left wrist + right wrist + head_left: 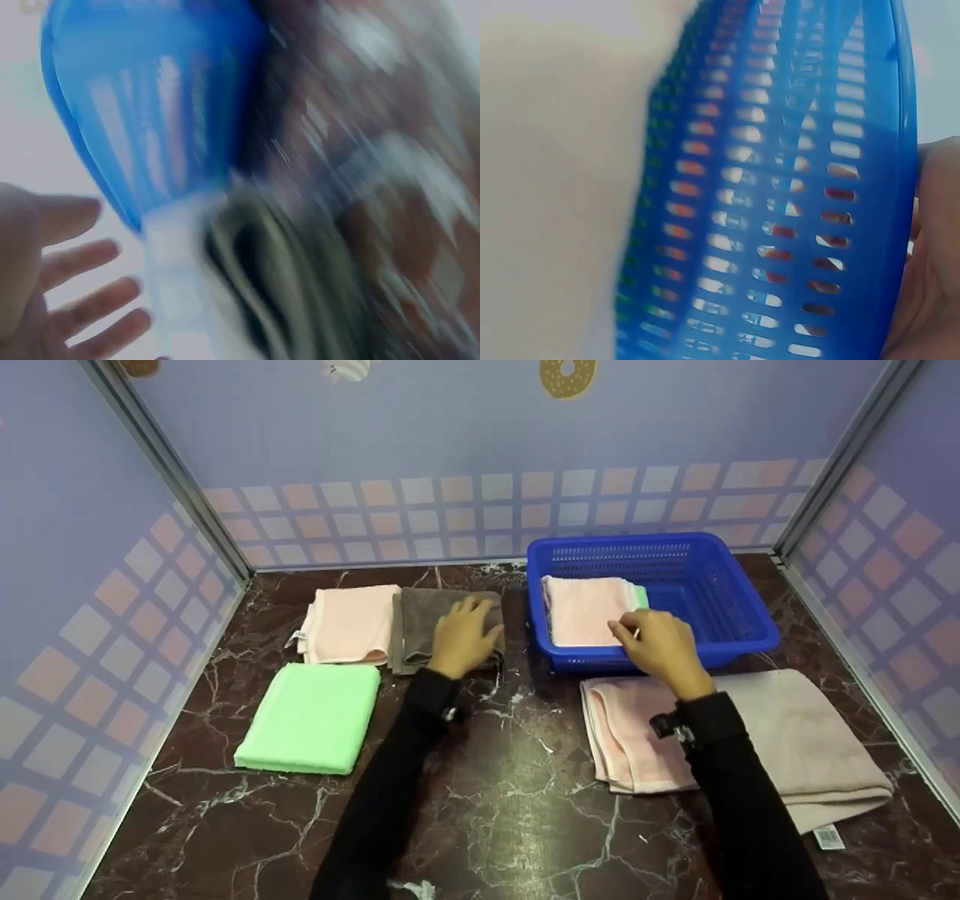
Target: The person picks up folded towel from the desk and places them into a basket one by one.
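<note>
Pink towel (589, 611) lies folded in the blue basket (720, 585) at the worktop's back right; my right hand (660, 649) rests on its front edge, grip unclear. My left hand (465, 634), fingers relaxed, lies on the grey towel (420, 626). Four more wait outside.

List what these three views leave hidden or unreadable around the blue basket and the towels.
- Left wrist view: motion blur smears the grey towel; its folds are unreadable.
- Head view: the pink towel covers all but a green edge beneath.
- Head view: the right hand hides its own grip.
- Right wrist view: too close; only the blue basket wall shows.
</note>
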